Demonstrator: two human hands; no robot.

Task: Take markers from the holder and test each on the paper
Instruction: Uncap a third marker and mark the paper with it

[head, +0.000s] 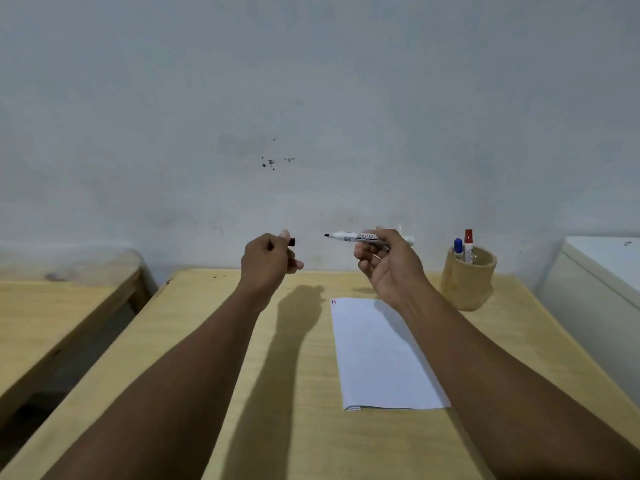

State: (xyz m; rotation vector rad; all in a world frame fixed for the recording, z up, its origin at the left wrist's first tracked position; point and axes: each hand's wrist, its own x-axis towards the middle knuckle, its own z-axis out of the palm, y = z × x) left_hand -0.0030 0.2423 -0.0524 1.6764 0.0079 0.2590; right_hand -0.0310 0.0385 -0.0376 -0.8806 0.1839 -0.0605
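Marker in right hand, cap in left hand.

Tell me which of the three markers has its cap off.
The black marker in the right hand: its tip is bare, and the left hand holds its cap. The blue marker and red marker stand capped in the holder.

My hands hang apart above the surface, open air between them. Below, only the paper lies flat. The holder stands at the far right with two markers sticking up; a wall closes the far edge.
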